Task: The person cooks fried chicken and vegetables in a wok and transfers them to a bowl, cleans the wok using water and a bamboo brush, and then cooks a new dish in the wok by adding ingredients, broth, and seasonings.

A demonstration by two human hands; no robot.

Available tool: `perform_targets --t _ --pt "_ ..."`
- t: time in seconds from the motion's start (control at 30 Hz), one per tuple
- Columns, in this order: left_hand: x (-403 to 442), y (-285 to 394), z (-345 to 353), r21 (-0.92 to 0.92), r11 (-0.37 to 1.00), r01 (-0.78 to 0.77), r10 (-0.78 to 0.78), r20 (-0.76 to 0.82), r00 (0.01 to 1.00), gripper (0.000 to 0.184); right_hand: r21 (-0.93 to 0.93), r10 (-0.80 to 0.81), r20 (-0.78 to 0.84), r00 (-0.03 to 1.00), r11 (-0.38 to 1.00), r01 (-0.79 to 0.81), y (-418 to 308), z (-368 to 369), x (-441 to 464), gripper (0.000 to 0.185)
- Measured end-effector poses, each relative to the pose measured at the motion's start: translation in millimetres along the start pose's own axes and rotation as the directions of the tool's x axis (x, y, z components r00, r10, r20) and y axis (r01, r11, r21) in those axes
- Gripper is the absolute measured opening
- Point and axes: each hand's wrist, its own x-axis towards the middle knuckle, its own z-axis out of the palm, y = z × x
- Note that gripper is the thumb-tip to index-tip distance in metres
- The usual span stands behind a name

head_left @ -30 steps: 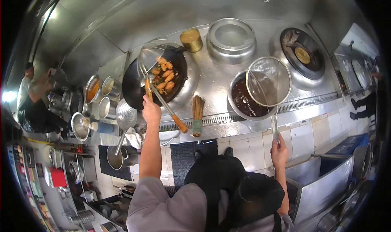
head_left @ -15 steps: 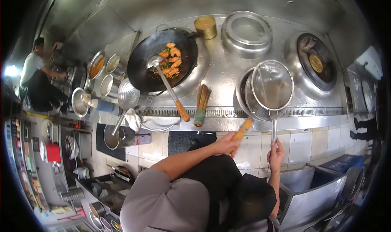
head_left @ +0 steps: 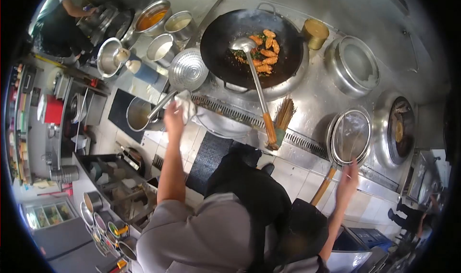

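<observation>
Left hand (head_left: 174, 120) moved near cloth (head_left: 186, 105) at counter's edge (head_left: 300, 157); right hand (head_left: 347, 181) near strainer (head_left: 353, 136); can't tell grips.

I see pale light glare off the steel counter (head_left: 314, 83) right of the black wok (head_left: 221, 52); below and right of it, my right hand (head_left: 346, 182) blurs. Far from it, edges curve into blackness.

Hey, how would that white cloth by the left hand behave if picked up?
The white cloth would likely flop and droop, since it lies in loose, crumpled folds. It's probably light, being fabric, though I can't tell whether it's damp. Bunched up like that, it seems unlikely to roll.
</observation>
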Motion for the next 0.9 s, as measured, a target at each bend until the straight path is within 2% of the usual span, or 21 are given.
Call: perform_targets --t 0.07,0.1,0.13,0.17,0.2,0.27,0.3,0.37,0.4,0.43,0.47,0.5,0.53,0.6,0.67,0.77,0.8,0.83,0.87,0.9 --pt "31.1 -73.9 -2.4 0.155 0.987 0.045 -0.047 0.008 0.999 0.066 -0.096 0.004 0.258 0.966 0.995 0.022 -13.3 82.7 8.1 0.045" --pt "41.9 -87.6 0.0 0.128 0.991 0.026 -0.03 0.03 0.999 0.066 -0.211 0.067 0.343 0.937 0.978 0.007 -31.9 125.6 7.0 0.048" --pt "45.3 -99.4 4.2 0.079 0.994 0.078 -0.091 0.163 0.983 0.075 -0.215 -0.055 0.414 0.909 0.964 0.156 0.6 173.4 9.7 0.051" --pt "47.7 -108.5 10.0 0.037 0.99 0.14 -0.144 0.292 0.945 0.085 -0.111 0.024 0.393 0.919 0.994 0.022 10.3 209.6 11.8 0.052" --pt "53.5 -115.9 16.5 0.006 0.99 0.138 -0.134 0.303 0.944 0.085 0.003 0.09 0.382 0.92 0.995 -0.099 0.5 238.9 17.9 0.053" --pt "65.1 -128.7 19.7 0.106 0.993 0.05 -0.097 0.504 0.858 0.073 0.098 0.047 0.371 0.928 0.991 -0.089 -95.2 241.6 26.9 0.059" --pt "67.3 -129.3 19.2 0.1 0.994 0.044 -0.09 0.515 0.852 0.073 0.093 0.056 0.36 0.931 0.991 -0.095 -113.7 253.4 27.7 0.059" --pt "71.5 -117.1 19.2 -0.032 0.997 0.068 -0.041 0.52 0.853 0.059 -0.061 -0.205 0.549 0.81 0.957 0.284 -141.4 274.8 27.9 0.066" --pt "73.1 -105.3 18.4 -0.039 0.998 0.057 -0.028 0.528 0.848 0.059 -0.163 -0.244 0.568 0.786 0.903 0.398 -138.5 298.0 27.7 0.071" --pt "71.9 -88.2 17.6 -0.309 0.916 0.254 -0.052 0.538 0.841 0.058 -0.113 -0.241 0.546 0.802 0.928 0.356 -134.0 314.1 27.8 0.07" --pt "70.5 -70.1 16.3 -0.54 0.725 0.428 -0.075 0.556 0.828 0.058 -0.061 -0.239 0.527 0.816 0.947 0.317 -132.6 322.9 28.4 0.068" --pt "70.9 -55.2 16.3 -0.674 0.503 0.54 -0.049 0.602 0.797 0.061 -0.068 -0.241 0.52 0.82 0.945 0.32 -137.7 317.9 25.5 0.068" --pt "71.4 -35.6 12.0 -0.681 0.495 0.54 -0.044 0.6 0.799 0.061 0.018 -0.193 0.526 0.828 0.976 0.216 -149.2 303.8 20.2 0.066" --pt "67.9 -3.4 6.1 -0.687 0.096 0.72 -0.032 0.721 0.692 0.065 0.095 -0.151 0.545 0.824 0.988 0.117 -172.2 277.9 17.1 0.065" --pt "62.5 4.4 17.8 -0.712 0.082 0.697 -0.012 0.699 0.715 0.066 0.025 0.146 0.518 0.843 0.982 -0.185 -189.6 252.2 13.6 0.063" --pt "59.9 18.0 21.8 -0.718 0.1 0.689 -0.027 0.69 0.723 0.062 0.053 0.135 0.457 0.879 0.983 -0.178 -184.5 251.6 39.7 0.061" --pt "60.4 10.6 31.5 -0.672 0.048 0.739 0.03 0.741 0.671 0.057 0.068 0.139 0.431 0.892 0.98 -0.186 -199.3 253.7 50.2 0.06" --pt "60.2 3.0 41.9 -0.616 -0.001 0.788 0.089 0.785 0.613 0.056 0.108 0.17 0.496 0.851 0.961 -0.254 -214.2 252.8 59.0 0.059" --pt "58.2 3.3 49.2 -0.611 -0.006 0.791 0.091 0.788 0.609 0.056 0.101 0.174 0.493 0.853 0.962 -0.255 -213.6 261.7 70.9 0.059" --pt "53.7 6.5 56.9 -0.56 -0.127 0.819 0.103 0.814 0.572 0.057 0.163 0.157 0.559 0.814 0.942 -0.293 -204.2 275.0 82.5 0.059"
